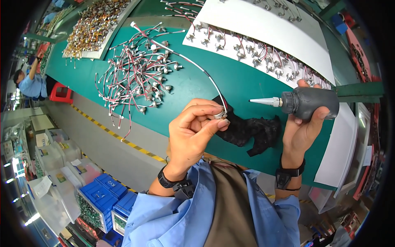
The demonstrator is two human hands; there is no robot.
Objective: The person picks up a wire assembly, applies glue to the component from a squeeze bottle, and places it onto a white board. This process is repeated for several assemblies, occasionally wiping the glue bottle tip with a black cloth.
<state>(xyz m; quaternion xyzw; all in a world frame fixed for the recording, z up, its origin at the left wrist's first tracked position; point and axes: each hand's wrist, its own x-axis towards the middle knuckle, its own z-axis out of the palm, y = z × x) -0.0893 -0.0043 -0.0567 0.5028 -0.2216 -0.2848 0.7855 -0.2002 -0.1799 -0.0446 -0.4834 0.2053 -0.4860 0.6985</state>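
My left hand (193,127) is closed in a pinch on a small metal potentiometer (221,116). A thin red, white and black cable (198,66) arcs up from that part and ends in a white plug. My right hand (298,133) is wrapped round a dark squeeze bottle (317,102), tilted on its side. Its pale tapered nozzle (264,101) points left, above and to the right of the potentiometer and apart from it. A crumpled black cloth (257,131) lies on the green table between my hands.
A tangled heap of wired potentiometers (138,74) covers the table's left part. Behind it stands a tray of small parts (96,26). Rows of potentiometers (255,55) line white sheets (267,20) at the far right. Blue bins (98,197) and a person (32,84) are on the left.
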